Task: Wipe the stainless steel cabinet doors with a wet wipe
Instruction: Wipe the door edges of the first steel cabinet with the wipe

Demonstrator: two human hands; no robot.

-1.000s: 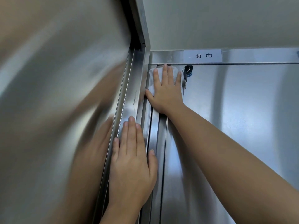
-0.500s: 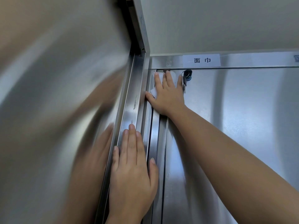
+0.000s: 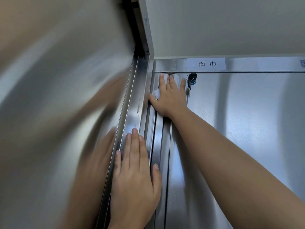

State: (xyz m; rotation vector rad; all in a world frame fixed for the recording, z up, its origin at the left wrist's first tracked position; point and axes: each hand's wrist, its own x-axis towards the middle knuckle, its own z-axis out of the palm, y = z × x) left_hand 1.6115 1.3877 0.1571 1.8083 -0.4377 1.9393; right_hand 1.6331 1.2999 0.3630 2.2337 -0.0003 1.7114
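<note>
My right hand [image 3: 170, 98] lies flat on a white wet wipe [image 3: 156, 94], pressing it against the top left corner of the right stainless steel door [image 3: 247, 129]. Bits of the wipe show between and beside the fingers, which reach the door's upper edge. My left hand [image 3: 135, 177] rests flat, fingers together, on the vertical steel frame [image 3: 132, 116] between the doors, holding nothing. The left steel door [image 3: 57, 104] fills the left side and mirrors my left arm.
A bunch of keys [image 3: 191, 80] hangs from the lock just right of my right hand. A white paper label [image 3: 206, 64] sticks to the top rail above it. A pale wall [image 3: 222, 27] rises above the cabinet.
My right hand has slid the wipe a little upward to the door's top edge. My left hand has stayed on the frame.
</note>
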